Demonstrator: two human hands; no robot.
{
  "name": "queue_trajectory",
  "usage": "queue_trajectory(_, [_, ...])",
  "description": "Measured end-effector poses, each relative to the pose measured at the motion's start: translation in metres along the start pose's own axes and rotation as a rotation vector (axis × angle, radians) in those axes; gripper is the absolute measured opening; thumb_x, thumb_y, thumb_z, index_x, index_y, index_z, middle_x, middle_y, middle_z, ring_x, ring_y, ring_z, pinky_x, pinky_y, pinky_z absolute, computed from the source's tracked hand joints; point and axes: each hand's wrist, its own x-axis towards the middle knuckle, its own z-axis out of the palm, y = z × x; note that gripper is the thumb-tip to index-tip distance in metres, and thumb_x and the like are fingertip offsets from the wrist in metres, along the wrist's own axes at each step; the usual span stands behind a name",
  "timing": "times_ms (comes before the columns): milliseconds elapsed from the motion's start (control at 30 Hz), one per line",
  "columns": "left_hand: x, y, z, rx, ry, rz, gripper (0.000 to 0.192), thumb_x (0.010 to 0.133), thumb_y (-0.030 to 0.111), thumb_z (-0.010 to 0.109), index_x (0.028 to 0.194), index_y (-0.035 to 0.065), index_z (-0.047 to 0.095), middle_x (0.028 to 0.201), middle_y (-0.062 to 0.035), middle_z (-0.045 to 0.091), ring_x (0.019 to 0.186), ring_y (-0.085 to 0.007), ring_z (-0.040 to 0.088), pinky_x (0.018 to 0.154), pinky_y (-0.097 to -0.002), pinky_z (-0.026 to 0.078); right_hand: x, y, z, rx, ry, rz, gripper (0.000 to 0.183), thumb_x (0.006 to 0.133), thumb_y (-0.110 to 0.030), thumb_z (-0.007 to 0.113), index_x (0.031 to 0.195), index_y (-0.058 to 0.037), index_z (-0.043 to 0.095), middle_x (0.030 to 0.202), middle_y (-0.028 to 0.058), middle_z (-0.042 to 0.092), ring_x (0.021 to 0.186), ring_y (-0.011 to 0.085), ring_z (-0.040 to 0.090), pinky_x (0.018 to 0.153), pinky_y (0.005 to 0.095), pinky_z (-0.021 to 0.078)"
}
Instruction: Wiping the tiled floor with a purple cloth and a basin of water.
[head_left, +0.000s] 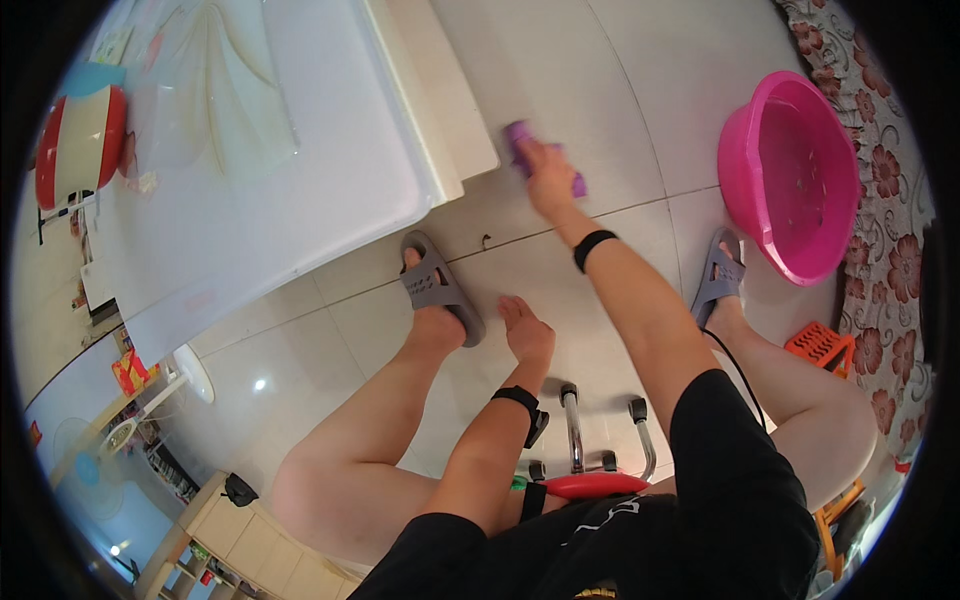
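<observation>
My right hand (552, 181) is pressing a purple cloth (517, 136) against the pale tiled floor (622, 142), just off the corner of the white table. Parts of the cloth stick out on both sides of my fingers. My left hand (529, 336) is low over the tiles beside the grey slipper (442, 285) on my left foot. It holds nothing, and its fingers are loosely extended. Whether it touches the floor I cannot tell. A small dark scrap (486, 241) lies by a tile joint between the slipper and the cloth.
A pink plastic basin (739, 161) with what looks like water stands at the right, by a floral curtain (885, 176). An orange plastic basket (817, 345) sits behind my right slipper (720, 277). The white table (337, 135) overhangs at upper left. Below me is a red stool (592, 484) on chrome legs.
</observation>
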Motion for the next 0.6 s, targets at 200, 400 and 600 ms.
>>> queue_trajectory(200, [-0.002,-0.018,-0.003,-0.004,-0.012,0.006,0.067,0.086,0.02,0.051,0.142,-0.0111,0.031,0.149,-0.0282,0.029,0.143,-0.0371,0.019,0.12,-0.0387,0.012,-0.113,-0.048,0.033,-0.11,-0.153,-0.459,0.045,0.085,-0.011,0.053,0.129,-0.0189,0.055,0.13,0.0032,0.053,0.113,0.0256,0.048,0.089,0.0456,0.0386])
queue_trajectory(400, [0.001,-0.006,-0.006,0.039,-0.033,0.052,0.066,0.086,0.018,0.05,0.142,-0.0118,0.031,0.149,-0.0294,0.029,0.143,-0.0387,0.02,0.12,-0.0408,0.012,-0.082,-0.045,0.029,0.198,-0.276,-0.243,0.049,0.082,-0.011,0.057,0.13,-0.0196,0.055,0.125,0.0055,0.053,0.117,0.0267,0.046,0.09,0.0481,0.04])
queue_trajectory(600, [0.012,-0.008,0.017,0.151,0.069,0.201,0.066,0.087,0.019,0.049,0.141,-0.0133,0.031,0.148,-0.0295,0.032,0.142,-0.0396,0.022,0.119,-0.0435,0.013,-0.066,-0.084,0.042,-0.09,-0.176,-0.355,0.043,0.082,-0.012,0.057,0.124,-0.0183,0.057,0.127,0.0055,0.053,0.12,0.0283,0.046,0.09,0.051,0.0419])
